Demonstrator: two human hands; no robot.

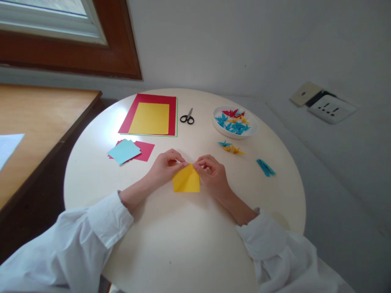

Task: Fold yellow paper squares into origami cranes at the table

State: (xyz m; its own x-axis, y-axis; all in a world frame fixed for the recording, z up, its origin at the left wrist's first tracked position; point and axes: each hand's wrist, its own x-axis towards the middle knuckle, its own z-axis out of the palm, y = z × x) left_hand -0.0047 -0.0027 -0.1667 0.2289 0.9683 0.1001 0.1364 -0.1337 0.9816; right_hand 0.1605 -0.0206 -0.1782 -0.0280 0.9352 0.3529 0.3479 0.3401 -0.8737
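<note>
A small piece of yellow paper (186,182) is held between both hands over the middle of the round white table (180,240). My left hand (167,166) pinches its upper left edge with thumb and fingers. On the opposite side, my right hand (214,173) grips the upper right edge the same way. Near the top the paper seems to narrow to a point between the two thumbs. Its lower edge is straight and faces me. The fingertips partly hide the top of the sheet.
Beyond my left hand lie blue-green and pink paper squares (124,150), and large red and yellow sheets (149,118). Black-handled scissors (187,118) rest at the back. A white dish (224,132) holds several paper cranes; other cranes (235,149) and folded blue strips (265,167) lie nearby.
</note>
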